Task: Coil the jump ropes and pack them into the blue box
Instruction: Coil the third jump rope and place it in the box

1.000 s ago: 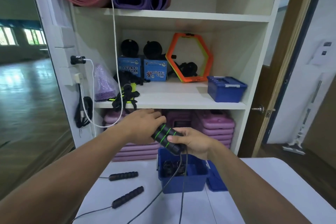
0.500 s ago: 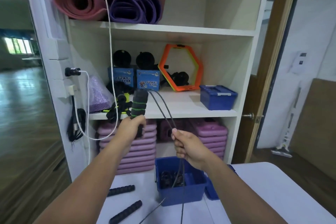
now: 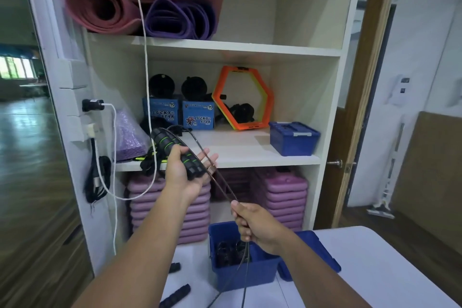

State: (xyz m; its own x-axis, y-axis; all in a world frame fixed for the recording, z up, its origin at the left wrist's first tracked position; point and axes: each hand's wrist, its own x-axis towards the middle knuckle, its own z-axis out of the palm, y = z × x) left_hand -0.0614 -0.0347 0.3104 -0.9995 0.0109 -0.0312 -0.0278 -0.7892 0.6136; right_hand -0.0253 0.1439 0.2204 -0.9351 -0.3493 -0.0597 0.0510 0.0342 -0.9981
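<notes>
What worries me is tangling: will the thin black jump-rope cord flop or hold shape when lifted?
Probably springy rather than limp: the thin black cord arcs smoothly from the green-striped foam handles in the left hand. Likely light; the right hand merely pinches it.

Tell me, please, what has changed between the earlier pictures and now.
The right hand let go of the green-banded handles, took the cord and slid down along it. The left hand raised the handles alone. The blue box and the black handles stayed put.

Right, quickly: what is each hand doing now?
Left hand: holds the rope handles, thumb over them, fingers straight.
Right hand: grips the rope cord.
</notes>
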